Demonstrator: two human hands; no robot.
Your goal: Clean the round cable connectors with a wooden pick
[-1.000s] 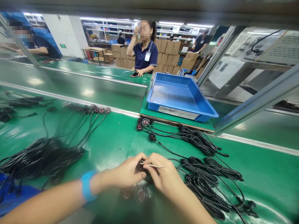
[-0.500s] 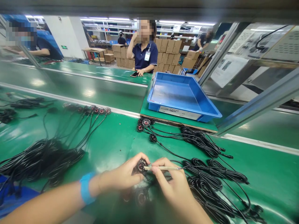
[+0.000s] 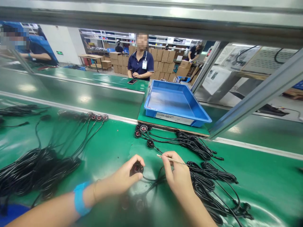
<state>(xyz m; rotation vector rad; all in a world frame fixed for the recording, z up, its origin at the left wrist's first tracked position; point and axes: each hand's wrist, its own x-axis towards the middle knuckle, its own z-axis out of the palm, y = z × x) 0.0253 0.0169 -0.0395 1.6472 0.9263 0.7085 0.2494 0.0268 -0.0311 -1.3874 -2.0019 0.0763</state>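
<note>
My left hand (image 3: 123,175) is closed round a small round black part (image 3: 137,168) with a reddish centre, holding it just above the green work surface (image 3: 104,160). A black cable (image 3: 150,179) runs from this part toward the right. Between thumb and fingers, my right hand (image 3: 177,170) pinches a thin pale stick (image 3: 169,159); its tip points left and stands apart from the round part. Coiled black cables (image 3: 208,179) lie beside and behind my right hand. Another round cable end (image 3: 150,143) rests on the surface beyond my hands.
A blue tray (image 3: 199,113) stands on a raised green board at the back. More bundled cables (image 3: 44,167) with round ends (image 3: 98,118) spread over the left side. A metal post (image 3: 255,101) slants up on the right. Across the line stands a person (image 3: 140,64) near a phone (image 3: 132,81).
The stick has drawn back to the right, away from the round part, with my right hand. The view has tilted up slightly. The person opposite has lowered a raised hand.
</note>
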